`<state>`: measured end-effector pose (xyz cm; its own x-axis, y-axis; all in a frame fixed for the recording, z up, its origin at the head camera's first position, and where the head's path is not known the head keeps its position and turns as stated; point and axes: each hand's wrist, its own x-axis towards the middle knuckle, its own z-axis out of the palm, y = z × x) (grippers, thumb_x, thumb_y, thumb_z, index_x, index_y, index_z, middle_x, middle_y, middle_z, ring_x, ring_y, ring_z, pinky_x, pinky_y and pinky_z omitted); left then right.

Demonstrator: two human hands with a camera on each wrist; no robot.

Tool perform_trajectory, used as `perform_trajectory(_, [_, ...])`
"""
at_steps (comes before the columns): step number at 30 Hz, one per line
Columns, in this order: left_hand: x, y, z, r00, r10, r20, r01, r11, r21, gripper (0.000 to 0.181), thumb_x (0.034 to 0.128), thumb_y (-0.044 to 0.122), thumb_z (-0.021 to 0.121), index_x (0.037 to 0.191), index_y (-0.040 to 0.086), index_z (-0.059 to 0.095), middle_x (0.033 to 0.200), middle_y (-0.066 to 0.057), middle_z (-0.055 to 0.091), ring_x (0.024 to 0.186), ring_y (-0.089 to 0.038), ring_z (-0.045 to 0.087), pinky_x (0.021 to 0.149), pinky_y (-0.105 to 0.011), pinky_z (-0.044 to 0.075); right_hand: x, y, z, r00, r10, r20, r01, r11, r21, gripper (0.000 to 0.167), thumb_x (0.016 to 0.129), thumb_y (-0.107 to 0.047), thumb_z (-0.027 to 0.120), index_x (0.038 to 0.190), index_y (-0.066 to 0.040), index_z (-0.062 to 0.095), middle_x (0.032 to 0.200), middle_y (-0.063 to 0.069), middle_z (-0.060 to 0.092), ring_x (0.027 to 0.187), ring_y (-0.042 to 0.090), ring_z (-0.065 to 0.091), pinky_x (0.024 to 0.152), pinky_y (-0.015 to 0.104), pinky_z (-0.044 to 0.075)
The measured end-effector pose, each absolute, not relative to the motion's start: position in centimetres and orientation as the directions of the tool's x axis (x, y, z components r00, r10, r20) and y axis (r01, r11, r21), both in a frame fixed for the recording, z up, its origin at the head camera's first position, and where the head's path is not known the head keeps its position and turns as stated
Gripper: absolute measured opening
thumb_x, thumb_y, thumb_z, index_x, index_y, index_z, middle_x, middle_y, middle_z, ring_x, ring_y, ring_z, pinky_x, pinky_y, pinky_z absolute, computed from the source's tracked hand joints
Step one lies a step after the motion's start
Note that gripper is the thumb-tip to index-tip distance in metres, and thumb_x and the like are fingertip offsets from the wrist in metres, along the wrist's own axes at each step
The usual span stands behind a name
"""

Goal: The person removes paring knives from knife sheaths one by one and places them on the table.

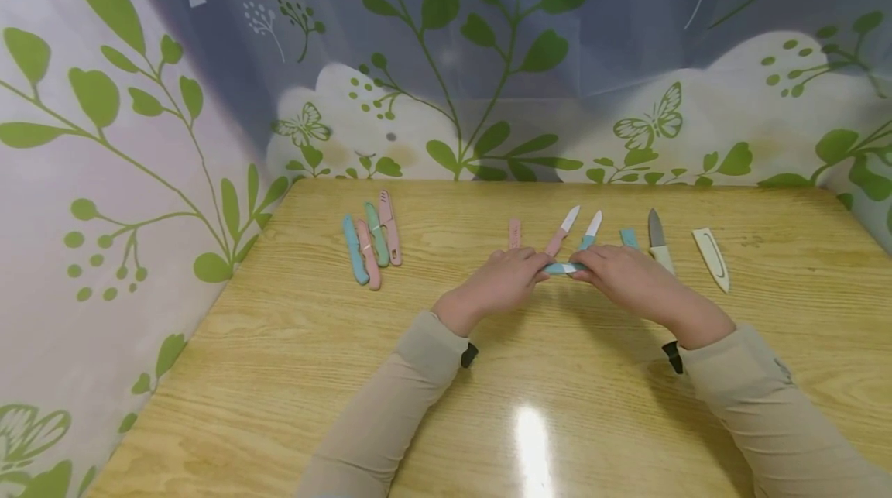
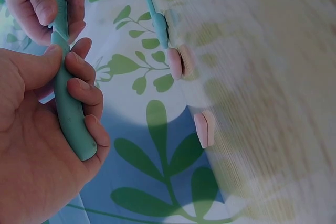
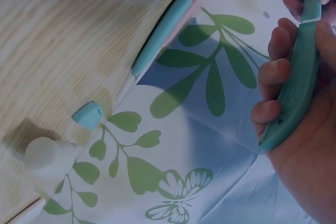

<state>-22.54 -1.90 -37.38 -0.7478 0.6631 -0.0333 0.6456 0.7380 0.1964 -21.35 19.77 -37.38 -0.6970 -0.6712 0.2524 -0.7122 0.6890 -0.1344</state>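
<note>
In the head view both hands meet over the table around a teal-blue knife. My left hand [image 1: 505, 281] grips its smooth handle [image 2: 76, 124], with the fingers curled round it. The right hand [image 1: 634, 281] holds the textured sheath [image 3: 296, 82] of the same colour at the other end. A narrow light gap shows between handle and sheath in the right wrist view; most of the blade is hidden. Just beyond the hands lie a pink knife [image 1: 560, 237] and a blue knife [image 1: 589, 231], both with bare white blades.
A pink sheath [image 1: 515, 233] lies behind the left hand, a blue sheath [image 1: 629, 238] behind the right. Further right are a cream-handled knife [image 1: 657, 235] with a grey blade and a cream sheath [image 1: 712, 259]. Several blue, pink and green pieces [image 1: 354, 249] are grouped at left.
</note>
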Motion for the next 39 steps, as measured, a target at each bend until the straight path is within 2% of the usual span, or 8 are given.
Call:
perform_trajectory(15, [-22.93, -1.90, -37.70, -0.743, 0.668, -0.028, 0.652, 0.734, 0.190, 0.035, 0.1046, 0.028, 0.040, 0.135, 0.015, 0.051, 0.116, -0.004, 0.063, 0.108, -0.017, 0.060, 0.081, -0.031, 0.046, -21.42, 20.00, -37.48, -0.677, -0.682, 0.277, -0.729, 0.674, -0.121, 0.022, 0.095, -0.023, 0.058, 0.108, -0.006, 0.063, 0.090, 0.002, 0.066, 0.076, 0.017, 0.063, 0.070, 0.035, 0.051])
perform_trajectory(22, [-22.88, -1.96, -37.70, -0.742, 0.669, -0.027, 0.654, 0.733, 0.184, 0.036, 0.1046, 0.029, 0.040, 0.136, 0.015, 0.051, 0.115, -0.004, 0.063, 0.108, -0.017, 0.060, 0.083, -0.033, 0.046, -21.46, 19.97, -37.40, -0.701, -0.666, 0.253, -0.709, 0.689, -0.149, 0.019, 0.092, -0.015, 0.064, 0.108, -0.006, 0.063, 0.090, 0.002, 0.067, 0.078, 0.018, 0.064, 0.073, 0.037, 0.052])
perform_trajectory(31, [-22.83, -2.02, -37.66, -0.750, 0.660, -0.039, 0.640, 0.739, 0.212, 0.039, 0.1047, 0.029, 0.039, 0.141, 0.016, 0.048, 0.123, -0.003, 0.061, 0.115, -0.018, 0.058, 0.088, -0.035, 0.046, -21.45, 20.01, -37.45, -0.691, -0.671, 0.268, -0.717, 0.682, -0.141, 0.021, 0.094, -0.020, 0.061, 0.108, -0.006, 0.063, 0.089, 0.002, 0.066, 0.076, 0.017, 0.063, 0.071, 0.035, 0.052])
perform_trajectory(39, [-22.82, -1.97, -37.60, -0.753, 0.655, -0.058, 0.632, 0.745, 0.215, 0.041, 0.1045, 0.029, 0.039, 0.143, 0.016, 0.047, 0.123, -0.002, 0.061, 0.117, -0.017, 0.056, 0.092, -0.037, 0.046, -21.46, 20.12, -37.42, -0.685, -0.676, 0.270, -0.722, 0.678, -0.134, 0.021, 0.094, -0.021, 0.060, 0.108, -0.006, 0.063, 0.087, 0.000, 0.065, 0.074, 0.014, 0.061, 0.069, 0.033, 0.051])
